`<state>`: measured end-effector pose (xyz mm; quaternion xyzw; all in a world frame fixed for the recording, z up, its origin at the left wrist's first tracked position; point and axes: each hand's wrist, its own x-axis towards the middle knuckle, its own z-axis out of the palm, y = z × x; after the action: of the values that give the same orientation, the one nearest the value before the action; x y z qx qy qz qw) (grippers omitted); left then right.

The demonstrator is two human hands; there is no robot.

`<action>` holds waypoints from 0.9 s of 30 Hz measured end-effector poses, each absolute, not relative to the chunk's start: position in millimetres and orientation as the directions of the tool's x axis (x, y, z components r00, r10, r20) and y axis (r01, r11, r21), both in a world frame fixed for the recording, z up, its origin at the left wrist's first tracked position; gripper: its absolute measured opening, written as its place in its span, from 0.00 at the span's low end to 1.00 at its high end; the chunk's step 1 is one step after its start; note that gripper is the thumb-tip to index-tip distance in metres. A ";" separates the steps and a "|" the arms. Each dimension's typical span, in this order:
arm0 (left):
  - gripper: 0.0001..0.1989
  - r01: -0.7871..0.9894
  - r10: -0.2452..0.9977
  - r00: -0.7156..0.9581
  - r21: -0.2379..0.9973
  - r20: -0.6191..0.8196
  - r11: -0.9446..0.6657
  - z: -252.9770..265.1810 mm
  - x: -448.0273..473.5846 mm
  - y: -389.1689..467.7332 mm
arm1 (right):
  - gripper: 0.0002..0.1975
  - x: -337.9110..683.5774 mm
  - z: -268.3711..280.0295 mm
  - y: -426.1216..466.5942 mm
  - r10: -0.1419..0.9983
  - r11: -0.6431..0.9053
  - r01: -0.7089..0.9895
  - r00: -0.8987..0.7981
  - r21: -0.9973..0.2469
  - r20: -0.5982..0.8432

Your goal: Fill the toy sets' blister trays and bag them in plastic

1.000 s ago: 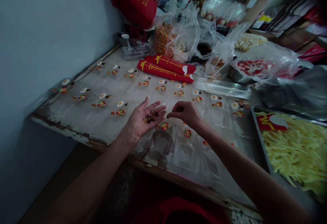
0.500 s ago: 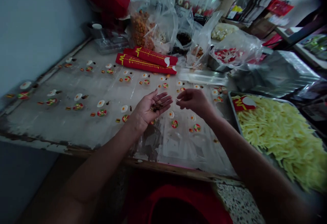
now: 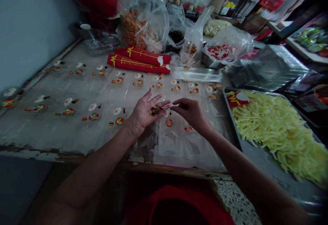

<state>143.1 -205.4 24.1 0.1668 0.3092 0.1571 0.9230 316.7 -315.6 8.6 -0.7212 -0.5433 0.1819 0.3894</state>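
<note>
My left hand (image 3: 148, 112) is turned palm up over the table, fingers stretched out, with several small dark brown pieces (image 3: 155, 110) lying on it. Just right of its fingertips is my right hand (image 3: 188, 110), thumb and fingertips drawn together in a pinch. Whatever may be between them is too small to make out. Below and around the hands, rows of small groups lie on clear plastic: a white fried-egg-shaped piece (image 3: 117, 111), a round red-and-green pizza-like piece (image 3: 119, 121), a tiny burger- or hot-dog-like piece (image 3: 111, 123) and, in many groups, a dark piece (image 3: 124, 110).
Two red printed sleeves (image 3: 138, 63) lie behind the rows. Farther back stand clear bags, one with orange pieces (image 3: 130, 28), another with red-and-white pieces (image 3: 219, 52). On the right, a metal tray (image 3: 234, 129) holds pale yellow strips (image 3: 276, 129) and a red fries-box piece (image 3: 237, 99).
The view has shifted, so the table appears farther left. My right hand has come closer to my left fingertips and its fingers are drawn together more. The brown pieces remain on my left palm.
</note>
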 end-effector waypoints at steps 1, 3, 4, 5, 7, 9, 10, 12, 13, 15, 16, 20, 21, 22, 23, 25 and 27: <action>0.32 -0.165 0.372 0.767 0.400 -0.523 0.901 26.4 148.6 -208.6 | 0.10 314.0 14.5 -316.2 0.936 -0.032 0.671 0.280 -0.741 0.213; 0.31 -0.144 0.346 0.786 0.392 -0.513 0.909 32.9 164.7 -216.0 | 0.10 313.6 26.7 -313.9 0.952 0.066 0.714 0.163 -0.697 0.257; 0.31 -0.147 0.342 0.797 0.388 -0.499 0.910 36.4 174.5 -219.7 | 0.11 317.4 32.8 -312.1 0.959 0.078 0.718 0.136 -0.692 0.250; 0.30 -0.158 0.342 0.808 0.383 -0.481 0.910 39.6 184.4 -223.0 | 0.10 324.3 38.6 -311.1 0.963 0.064 0.707 0.142 -0.704 0.230; 0.29 -0.179 0.346 0.824 0.375 -0.448 0.910 42.9 201.6 -226.9 | 0.07 346.3 48.1 -315.1 0.958 -0.018 0.652 0.228 -0.758 0.173; 0.28 -0.180 0.348 0.822 0.373 -0.451 0.910 41.3 211.2 -226.0 | 0.07 372.7 52.1 -329.8 0.923 -0.134 0.561 0.370 -0.817 0.103; 0.27 -0.185 0.356 0.810 0.373 -0.467 0.909 39.0 212.6 -223.9 | 0.09 384.6 51.0 -340.6 0.900 -0.192 0.522 0.432 -0.831 0.064; 0.25 -0.216 0.396 0.765 0.377 -0.508 0.901 33.5 210.0 -217.7 | 0.11 400.7 42.0 -364.3 0.862 -0.309 0.483 0.506 -0.819 -0.027; 0.24 -0.240 0.425 0.739 0.385 -0.523 0.891 31.4 207.0 -214.4 | 0.11 404.2 34.7 -375.0 0.852 -0.359 0.483 0.519 -0.798 -0.069; 0.23 -0.279 0.479 0.706 0.417 -0.521 0.865 30.1 201.1 -208.8 | 0.11 402.6 17.6 -389.5 0.844 -0.410 0.497 0.525 -0.765 -0.111; 0.24 -0.287 0.495 0.708 0.435 -0.504 0.853 31.1 199.3 -207.1 | 0.11 399.0 9.3 -392.2 0.842 -0.410 0.496 0.528 -0.766 -0.109; 0.28 -0.258 0.479 0.784 0.494 -0.394 0.830 39.3 203.3 -210.5 | 0.09 387.1 -12.8 -379.8 0.852 -0.349 0.496 0.521 -0.795 -0.049; 0.30 -0.246 0.464 0.804 0.501 -0.372 0.830 40.2 206.2 -213.5 | 0.08 387.3 -15.1 -374.8 0.858 -0.348 0.510 0.512 -0.786 -0.048; 0.31 -0.239 0.451 0.819 0.504 -0.354 0.830 39.9 209.3 -217.0 | 0.07 388.7 -16.2 -370.7 0.862 -0.352 0.527 0.504 -0.773 -0.049; 0.32 -0.237 0.441 0.832 0.503 -0.337 0.831 38.4 212.1 -220.6 | 0.08 391.1 -16.0 -367.9 0.865 -0.356 0.540 0.499 -0.763 -0.051; 0.34 -0.245 0.431 0.847 0.491 -0.311 0.836 32.8 216.8 -227.2 | 0.12 396.1 -12.0 -366.7 0.866 -0.348 0.525 0.497 -0.777 -0.052; 0.36 -0.245 0.418 0.857 0.475 -0.302 0.845 26.2 219.9 -232.5 | 0.16 398.0 -3.0 -369.5 0.874 -0.297 0.458 0.484 -0.838 -0.046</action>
<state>219.9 -232.5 26.2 0.2151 0.2014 0.1764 0.9392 398.0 -369.5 -3.0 -0.7625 -0.4368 0.2594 0.4008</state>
